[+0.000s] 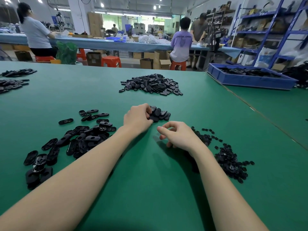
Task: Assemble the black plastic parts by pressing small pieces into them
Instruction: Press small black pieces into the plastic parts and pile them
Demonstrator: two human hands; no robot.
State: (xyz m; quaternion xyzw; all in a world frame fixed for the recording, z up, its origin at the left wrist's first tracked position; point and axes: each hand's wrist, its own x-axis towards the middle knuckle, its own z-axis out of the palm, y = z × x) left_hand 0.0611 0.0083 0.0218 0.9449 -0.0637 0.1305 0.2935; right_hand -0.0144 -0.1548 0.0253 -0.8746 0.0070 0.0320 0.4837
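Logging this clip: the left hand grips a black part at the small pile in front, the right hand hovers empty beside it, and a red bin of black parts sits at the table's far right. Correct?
Not quite: the bin is blue, not red, as the head view shows. The rest stands: the left hand grips a black part at the small pile, and the right hand hovers empty beside it.

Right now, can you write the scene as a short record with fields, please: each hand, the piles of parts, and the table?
left hand: fingers curled on a black part at the edge of the small stack
right hand: loosely curled above the table, seems to hold nothing
oval parts pile: by the left forearm
small pieces pile: by the right forearm
far pile: beyond the hands
surface: green table
blue bin: far right, holds black parts
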